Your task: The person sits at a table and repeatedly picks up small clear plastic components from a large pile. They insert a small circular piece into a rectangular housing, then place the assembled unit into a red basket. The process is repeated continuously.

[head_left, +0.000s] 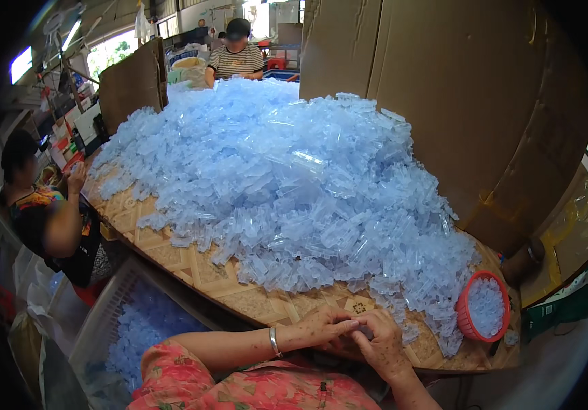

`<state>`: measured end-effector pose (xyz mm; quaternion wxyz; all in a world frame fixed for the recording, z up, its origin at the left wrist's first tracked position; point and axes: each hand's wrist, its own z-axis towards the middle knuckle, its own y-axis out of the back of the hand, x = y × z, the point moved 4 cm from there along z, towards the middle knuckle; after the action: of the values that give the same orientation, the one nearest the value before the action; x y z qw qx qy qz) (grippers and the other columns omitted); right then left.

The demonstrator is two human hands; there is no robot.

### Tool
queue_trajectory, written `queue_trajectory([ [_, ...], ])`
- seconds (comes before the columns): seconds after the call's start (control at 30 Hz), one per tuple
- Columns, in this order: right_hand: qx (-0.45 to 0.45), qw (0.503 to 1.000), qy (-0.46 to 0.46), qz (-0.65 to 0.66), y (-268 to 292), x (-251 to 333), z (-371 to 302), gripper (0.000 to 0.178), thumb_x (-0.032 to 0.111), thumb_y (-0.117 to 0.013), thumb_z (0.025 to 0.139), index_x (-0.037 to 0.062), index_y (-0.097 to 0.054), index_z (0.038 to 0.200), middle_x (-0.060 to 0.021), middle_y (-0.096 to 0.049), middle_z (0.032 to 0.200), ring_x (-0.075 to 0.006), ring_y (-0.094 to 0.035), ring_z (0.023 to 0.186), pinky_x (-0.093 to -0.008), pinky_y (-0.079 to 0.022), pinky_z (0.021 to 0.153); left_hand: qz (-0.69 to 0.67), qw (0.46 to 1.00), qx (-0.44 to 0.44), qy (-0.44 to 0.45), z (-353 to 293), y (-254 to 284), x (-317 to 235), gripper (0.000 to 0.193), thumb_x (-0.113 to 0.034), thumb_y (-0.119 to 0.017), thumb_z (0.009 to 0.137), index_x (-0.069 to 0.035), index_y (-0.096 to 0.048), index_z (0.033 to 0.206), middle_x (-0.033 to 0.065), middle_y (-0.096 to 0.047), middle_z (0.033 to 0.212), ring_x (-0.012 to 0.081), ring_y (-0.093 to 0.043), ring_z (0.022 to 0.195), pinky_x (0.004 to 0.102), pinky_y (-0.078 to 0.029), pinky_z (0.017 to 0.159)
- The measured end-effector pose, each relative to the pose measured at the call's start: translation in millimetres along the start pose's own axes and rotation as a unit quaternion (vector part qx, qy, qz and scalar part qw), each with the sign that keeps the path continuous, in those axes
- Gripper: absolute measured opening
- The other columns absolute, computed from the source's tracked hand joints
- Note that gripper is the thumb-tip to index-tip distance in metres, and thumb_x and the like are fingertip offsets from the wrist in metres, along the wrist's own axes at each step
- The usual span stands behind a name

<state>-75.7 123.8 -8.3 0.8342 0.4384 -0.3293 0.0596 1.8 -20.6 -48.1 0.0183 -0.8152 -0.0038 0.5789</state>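
My left hand [321,326] and my right hand [383,342] meet at the near edge of the table, fingers bent and closed together. Between the fingertips shows a small greyish piece [364,332], mostly covered; its kind cannot be made out. Just beyond my hands, a large heap of clear, bluish plastic pieces [287,184] spreads over the patterned tabletop [239,290]. Loose pieces from its edge lie close to my right hand. A red plastic basket [463,316] with similar small clear pieces in it stands to the right of that hand.
Below the table's left edge is a pale crate [92,321] with more clear pieces inside. Tall cardboard sheets [444,102] wall the far right, and another cardboard panel [130,85] stands far left. One person [55,212] is at the left edge, another [236,58] beyond the heap.
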Motion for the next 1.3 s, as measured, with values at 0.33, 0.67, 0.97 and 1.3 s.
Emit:
queue_trajectory([
  [0.33, 0.114, 0.973, -0.135, 0.150, 6, -20, 5, 0.026, 0.017, -0.079, 0.081, 0.0026, -0.070, 0.101, -0.0107, -0.068, 0.095, -0.0249, -0.067, 0.085, -0.0369, -0.053, 0.076, -0.047, 0.996, 0.013, 0.070, 12, 2, 13, 0.045, -0.035, -0.067, 0.098, -0.013, -0.061, 0.137, 0.0060, -0.071, 0.109, 0.0135, -0.071, 0.084, 0.0252, -0.058, 0.062],
  [0.67, 0.299, 0.885, -0.287, 0.214, 6, -29, 29, 0.026, 0.016, -0.079, 0.087, 0.0016, -0.064, 0.103, -0.0053, -0.067, 0.097, -0.0127, -0.064, 0.090, -0.0281, -0.053, 0.081, -0.156, 0.975, 0.041, 0.150, 17, 5, 16, 0.047, -0.030, -0.073, 0.094, -0.012, -0.063, 0.135, 0.0122, -0.071, 0.108, 0.0188, -0.071, 0.085, 0.0282, -0.060, 0.065],
  [0.97, 0.351, 0.868, -0.277, 0.215, -5, -51, 30, 0.031, 0.017, -0.083, 0.084, 0.0039, -0.061, 0.103, -0.0006, -0.062, 0.093, -0.0097, -0.060, 0.088, -0.0266, -0.051, 0.079, -0.142, 0.981, 0.032, 0.127, 18, 3, 11, 0.031, -0.024, -0.075, 0.091, -0.010, -0.074, 0.118, 0.0040, -0.073, 0.087, 0.0081, -0.066, 0.078, 0.0228, -0.055, 0.066],
  [1.3, 0.389, 0.861, -0.220, 0.242, -4, -48, 45, 0.035, 0.014, -0.086, 0.079, 0.0078, -0.062, 0.104, 0.0029, -0.059, 0.094, -0.0075, -0.054, 0.086, -0.0253, -0.048, 0.079, -0.170, 0.981, 0.059, 0.072, 30, 2, 27, 0.026, -0.020, -0.074, 0.092, -0.006, -0.074, 0.113, 0.0015, -0.071, 0.096, 0.0065, -0.064, 0.085, 0.0218, -0.054, 0.072],
])
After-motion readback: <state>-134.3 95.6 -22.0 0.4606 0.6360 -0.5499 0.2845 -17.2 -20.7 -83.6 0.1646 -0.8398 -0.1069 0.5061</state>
